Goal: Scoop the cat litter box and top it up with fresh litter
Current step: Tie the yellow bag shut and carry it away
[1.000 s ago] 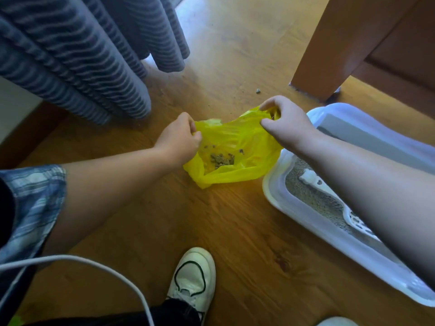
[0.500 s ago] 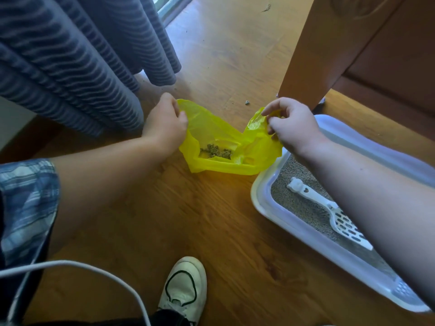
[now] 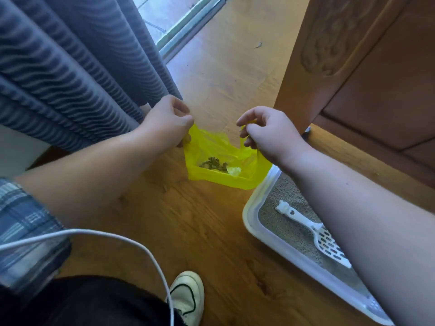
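Note:
A yellow plastic bag [image 3: 219, 149] hangs open above the wooden floor with dark litter clumps [image 3: 213, 164] in its bottom. My left hand [image 3: 166, 122] pinches the bag's left edge. My right hand [image 3: 268, 131] pinches the right edge. The white litter box [image 3: 253, 212] stands on the floor at the right, holding grey litter. A white slotted scoop [image 3: 313, 231] lies in the litter, its handle toward the bag. My right forearm hides the box's far side.
Striped blue-grey curtains [image 3: 77, 67] hang at the left. A wooden cabinet [image 3: 353, 67] stands behind the box. A white cable [image 3: 113, 234] crosses the lower left. My white shoe [image 3: 187, 297] rests on the floor near the bottom.
Both hands have lifted the bag's edges upward and farther from me. The bag now hangs deeper, with the clumps gathered at its bottom. The scoop has stayed in the box.

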A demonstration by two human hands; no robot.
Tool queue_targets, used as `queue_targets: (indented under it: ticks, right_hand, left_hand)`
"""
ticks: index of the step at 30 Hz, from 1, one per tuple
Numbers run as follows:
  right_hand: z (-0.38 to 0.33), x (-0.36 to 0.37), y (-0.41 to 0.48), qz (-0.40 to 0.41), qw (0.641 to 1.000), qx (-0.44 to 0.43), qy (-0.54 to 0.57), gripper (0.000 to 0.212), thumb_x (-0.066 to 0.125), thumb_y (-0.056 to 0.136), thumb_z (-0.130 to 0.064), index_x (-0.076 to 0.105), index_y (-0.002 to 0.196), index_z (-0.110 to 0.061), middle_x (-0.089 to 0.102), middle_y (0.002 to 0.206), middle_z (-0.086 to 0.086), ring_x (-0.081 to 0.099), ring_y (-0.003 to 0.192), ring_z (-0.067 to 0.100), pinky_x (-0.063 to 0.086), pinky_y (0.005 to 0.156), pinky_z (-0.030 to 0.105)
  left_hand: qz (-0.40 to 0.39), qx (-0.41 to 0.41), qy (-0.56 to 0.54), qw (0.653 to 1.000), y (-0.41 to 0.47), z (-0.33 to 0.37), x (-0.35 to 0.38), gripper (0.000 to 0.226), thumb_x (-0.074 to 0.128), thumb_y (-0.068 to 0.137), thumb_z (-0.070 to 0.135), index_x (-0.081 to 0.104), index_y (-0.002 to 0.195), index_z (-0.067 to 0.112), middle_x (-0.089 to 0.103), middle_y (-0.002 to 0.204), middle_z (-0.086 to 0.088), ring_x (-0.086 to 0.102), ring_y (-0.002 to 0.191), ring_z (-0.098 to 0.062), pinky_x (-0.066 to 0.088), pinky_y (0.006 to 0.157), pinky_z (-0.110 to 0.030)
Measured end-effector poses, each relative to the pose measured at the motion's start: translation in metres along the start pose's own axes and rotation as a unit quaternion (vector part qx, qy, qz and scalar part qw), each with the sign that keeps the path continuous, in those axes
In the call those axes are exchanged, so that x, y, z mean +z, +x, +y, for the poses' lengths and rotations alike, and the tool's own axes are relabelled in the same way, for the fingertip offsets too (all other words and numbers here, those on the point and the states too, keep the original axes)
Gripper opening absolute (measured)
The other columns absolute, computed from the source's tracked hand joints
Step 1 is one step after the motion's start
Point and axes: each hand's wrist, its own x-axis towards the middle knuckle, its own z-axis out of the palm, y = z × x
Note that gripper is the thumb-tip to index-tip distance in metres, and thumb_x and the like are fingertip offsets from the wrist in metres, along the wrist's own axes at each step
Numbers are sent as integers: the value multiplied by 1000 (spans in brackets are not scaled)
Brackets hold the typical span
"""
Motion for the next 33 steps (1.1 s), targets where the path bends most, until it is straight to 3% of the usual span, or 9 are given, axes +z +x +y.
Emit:
queue_targets:
  ticks: [3, 6, 11, 15, 17, 20, 25, 28, 33]
  right_hand:
    - [-33, -17, -17, 18, 999, -23, -13, 33, 44, 85, -1, 68, 88, -24, 71, 79, -1, 65, 63, 11, 50, 62, 27]
    - [-57, -39, -48, 55, 997, -44, -24, 40, 42, 87, 3, 68, 93, -26, 69, 79, -4, 67, 72, 14, 52, 66, 28]
    - [-64, -86, -103, 187, 980, -71, 4, 42, 50, 92, 2, 62, 111, -34, 73, 85, -9, 70, 87, 10, 55, 80, 34]
    - [-22, -113, -120, 240, 965, -7, -109, 27, 56, 92, -5, 64, 102, -29, 73, 84, -19, 67, 88, -1, 49, 77, 20]
    - [-7, -120, -125, 238, 964, 10, -122, 19, 58, 92, -8, 66, 96, -25, 73, 80, -15, 66, 80, 2, 44, 67, 13]
    - [-3, -125, -136, 254, 952, 10, -172, 9, 61, 92, -15, 66, 92, -23, 65, 76, -5, 56, 67, 11, 39, 57, 18]
    - [5, -127, -129, 299, 940, 21, -162, 12, 59, 93, -14, 61, 89, -25, 63, 77, -4, 55, 71, 15, 39, 60, 15]
    - [3, -130, -126, 346, 931, -8, -112, 11, 56, 96, -14, 61, 93, -24, 64, 75, -4, 64, 71, 21, 51, 67, 31]
    - [6, -128, -116, 308, 951, 16, -31, 20, 53, 98, -8, 60, 90, -25, 67, 78, 5, 68, 64, 7, 58, 63, 26]
  left_hand:
    - [4, -14, -57, 998, -13, 35, -14, 23, 64, 88, 22, 62, 109, 16, 66, 95, -5, 64, 63, -13, 50, 49, -24]
    - [-14, -37, -192, 981, -36, 75, -21, 40, 71, 76, 18, 61, 115, 16, 62, 112, -14, 61, 73, -20, 50, 66, -36]
    - [-35, 0, -243, 970, -81, 114, -2, 41, 65, 67, 12, 63, 105, 28, 63, 97, 2, 68, 79, -27, 55, 70, -43]
    - [-6, 130, 29, 991, -76, 94, 32, 35, 59, 84, 12, 61, 112, 33, 63, 96, 10, 61, 89, -14, 47, 77, -30]
    - [0, 144, 177, 974, -69, 84, 40, 35, 56, 89, 12, 62, 119, 30, 62, 103, 7, 57, 96, -15, 39, 78, -27]
    - [-69, 115, 385, 913, -69, 76, 38, 40, 58, 85, 11, 64, 122, 23, 59, 106, -7, 58, 94, -27, 42, 74, -31]
    - [-103, 47, 412, 904, -74, 66, 31, 5, 58, 87, 19, 55, 90, 18, 54, 92, -6, 49, 77, -23, 32, 57, -31]
    - [-90, 72, 416, 902, -73, 65, 32, 27, 56, 91, 29, 39, 71, 22, 52, 78, 0, 46, 74, -25, 32, 62, -33]
    - [-144, 44, 420, 895, -72, 73, 34, 9, 53, 94, 25, 52, 90, 16, 61, 72, -2, 60, 70, -24, 46, 60, -32]
